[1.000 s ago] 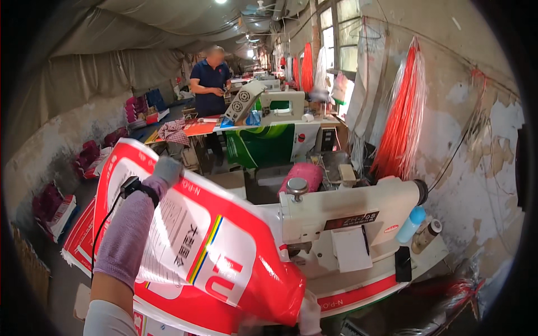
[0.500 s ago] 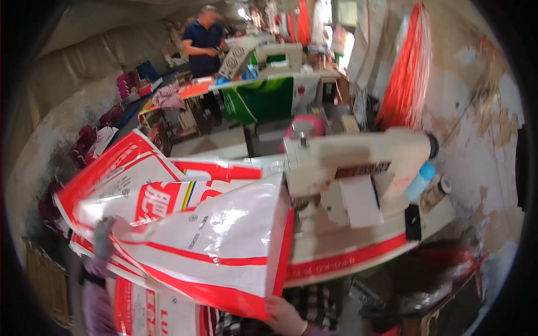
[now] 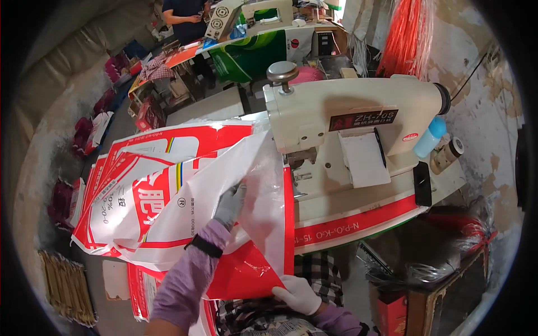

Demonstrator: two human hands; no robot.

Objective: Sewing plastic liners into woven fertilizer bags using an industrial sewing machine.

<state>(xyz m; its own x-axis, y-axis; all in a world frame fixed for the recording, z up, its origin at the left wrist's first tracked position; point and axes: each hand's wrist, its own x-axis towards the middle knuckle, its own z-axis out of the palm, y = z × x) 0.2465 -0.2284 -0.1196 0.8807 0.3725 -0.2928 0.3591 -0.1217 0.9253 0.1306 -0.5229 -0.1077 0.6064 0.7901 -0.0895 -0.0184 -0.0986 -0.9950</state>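
Observation:
A red-and-white woven plastic sack (image 3: pixel 168 193) lies across the left of the sewing table, over more sacks of the same print. Its right part is folded up into a raised white panel beside the cream sewing machine (image 3: pixel 358 112). My left hand (image 3: pixel 231 204), in a grey glove, rests with its fingers stretched out against this white panel. Below, my right hand (image 3: pixel 300 294), in a white glove, grips the sack's lower right red corner between thumb and fingers, just above my lap. The sack's right edge runs close beside the machine's needle area (image 3: pixel 302 168).
On the machine's bed are a white notepad (image 3: pixel 364 159) with a pen, a black phone (image 3: pixel 422 183), a blue bottle (image 3: pixel 430 137) and a thread spool (image 3: pixel 447 155). Red and white strands (image 3: pixel 406 39) hang behind. At another machine stands a person (image 3: pixel 185 19). A wooden box (image 3: pixel 448 297) stands at lower right.
My left hand has moved right, from the sack's left edge onto the white panel. The sack's left part now lies lower and flatter. My right hand still holds the corner; the view has tilted down.

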